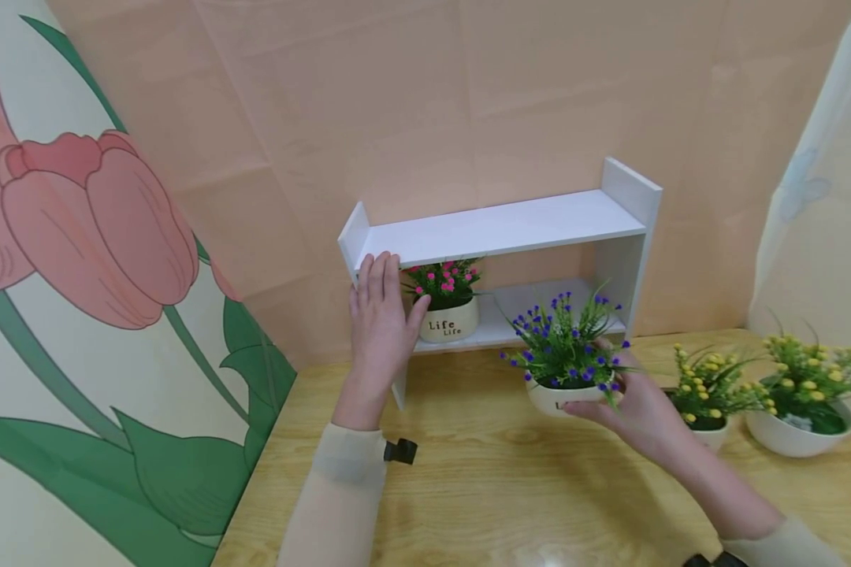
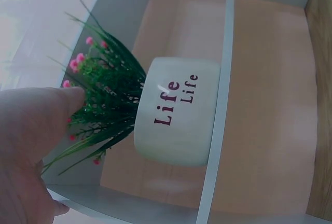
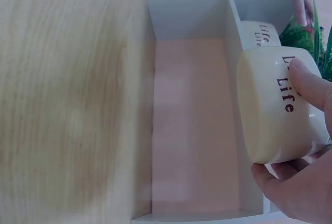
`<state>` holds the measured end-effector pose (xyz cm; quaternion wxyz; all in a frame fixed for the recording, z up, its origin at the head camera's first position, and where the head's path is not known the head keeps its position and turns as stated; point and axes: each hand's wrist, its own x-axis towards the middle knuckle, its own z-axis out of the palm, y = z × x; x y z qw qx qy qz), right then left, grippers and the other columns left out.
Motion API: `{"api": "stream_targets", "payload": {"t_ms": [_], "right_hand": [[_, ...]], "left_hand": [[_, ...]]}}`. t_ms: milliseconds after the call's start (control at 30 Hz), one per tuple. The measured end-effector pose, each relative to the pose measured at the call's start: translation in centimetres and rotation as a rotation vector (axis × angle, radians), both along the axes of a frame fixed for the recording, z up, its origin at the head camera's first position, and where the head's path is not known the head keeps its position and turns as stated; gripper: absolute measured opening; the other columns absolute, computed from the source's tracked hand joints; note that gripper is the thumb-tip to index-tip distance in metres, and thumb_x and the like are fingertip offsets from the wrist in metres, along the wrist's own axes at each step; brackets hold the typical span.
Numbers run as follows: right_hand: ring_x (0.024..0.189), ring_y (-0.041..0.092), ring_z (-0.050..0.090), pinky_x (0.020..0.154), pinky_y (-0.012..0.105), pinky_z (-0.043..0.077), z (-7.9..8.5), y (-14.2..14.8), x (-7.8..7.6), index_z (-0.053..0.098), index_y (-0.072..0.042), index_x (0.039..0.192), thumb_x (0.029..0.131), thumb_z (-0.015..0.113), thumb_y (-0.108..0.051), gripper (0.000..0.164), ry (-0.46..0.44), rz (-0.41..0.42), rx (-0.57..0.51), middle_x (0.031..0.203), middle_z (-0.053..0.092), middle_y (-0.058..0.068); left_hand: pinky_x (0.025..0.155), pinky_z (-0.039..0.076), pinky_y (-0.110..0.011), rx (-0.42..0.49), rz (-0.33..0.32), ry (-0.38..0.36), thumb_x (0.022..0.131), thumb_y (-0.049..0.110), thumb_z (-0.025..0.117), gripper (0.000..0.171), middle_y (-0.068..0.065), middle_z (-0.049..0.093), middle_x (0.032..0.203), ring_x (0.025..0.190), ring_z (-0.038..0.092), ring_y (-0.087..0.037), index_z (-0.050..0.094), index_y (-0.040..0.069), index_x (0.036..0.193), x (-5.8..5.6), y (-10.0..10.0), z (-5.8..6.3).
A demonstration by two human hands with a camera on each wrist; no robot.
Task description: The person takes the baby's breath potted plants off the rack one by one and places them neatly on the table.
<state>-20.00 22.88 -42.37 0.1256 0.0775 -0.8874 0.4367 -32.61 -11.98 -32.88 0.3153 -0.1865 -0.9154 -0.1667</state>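
Observation:
My left hand (image 1: 383, 327) rests on the left end of a small white shelf (image 1: 496, 228), fingertips over the front edge of its upper board. By its thumb, a pink-flowered potted plant (image 1: 450, 321) stands upright on the lower board; its white pot reads "Life Life" in the left wrist view. My right hand (image 1: 638, 405) grips the white pot of a potted plant with blue-purple flowers (image 1: 570, 346), held up in front of the shelf's right half. In the right wrist view, thumb and fingers hold opposite sides of that pot (image 3: 275, 120), and its base shows.
To the right on the wooden table (image 1: 482, 488) stand two yellow-flowered potted plants, one in a smaller pot (image 1: 712, 437) and one in a wider white bowl (image 1: 794, 437). A peach cloth (image 1: 468, 102) hangs behind the shelf. A tulip-painted panel (image 1: 99, 236) borders the left side.

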Motion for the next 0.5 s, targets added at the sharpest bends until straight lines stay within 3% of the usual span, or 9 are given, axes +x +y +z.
{"api": "stream_targets", "payload": {"t_ms": [300, 500], "right_hand": [[0.142, 0.067, 0.044, 0.11, 0.075, 0.044, -1.5, 0.0, 0.4, 0.02, 0.002, 0.174, 0.088, 0.096, -0.039, 0.122, -0.02, -0.008, -0.014, 0.175, 0.024, 0.034], [0.151, 0.063, 0.036, 0.114, 0.073, 0.041, -2.6, 0.0, 0.3, 0.03, 0.005, 0.17, 0.087, 0.097, -0.032, 0.112, -0.01, 0.025, -0.046, 0.176, 0.022, 0.033]], "left_hand": [[0.131, 0.014, -0.068, 0.003, 0.001, -0.002, 0.113, 0.045, 0.062, 0.081, -0.012, 0.022, 0.178, 0.169, 0.004, -0.032, 0.023, 0.007, 0.172, 0.1, 0.0, 0.0], [0.131, 0.014, -0.067, -0.001, 0.003, -0.007, 0.113, 0.046, 0.062, 0.081, -0.011, 0.021, 0.178, 0.169, 0.003, -0.032, 0.022, 0.008, 0.172, 0.1, 0.0, 0.1]]}}
